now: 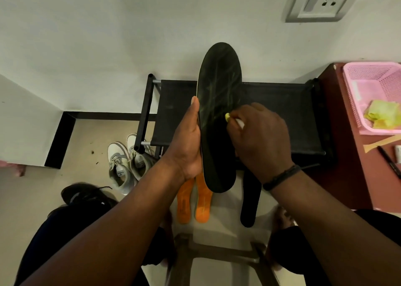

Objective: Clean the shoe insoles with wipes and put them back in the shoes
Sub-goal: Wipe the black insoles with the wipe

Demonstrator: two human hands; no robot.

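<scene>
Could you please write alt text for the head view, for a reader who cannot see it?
A person's left hand holds a black insole upright while the right hand rubs a yellow wipe on it. Below lie two orange insoles and another black insole; white sneakers stand beside a black shoe rack.

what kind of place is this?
Probably a home entryway or room corner: a black shoe rack against a plain wall with a socket plate, white sneakers on the tiled floor, and a pink basket on a side table.
</scene>
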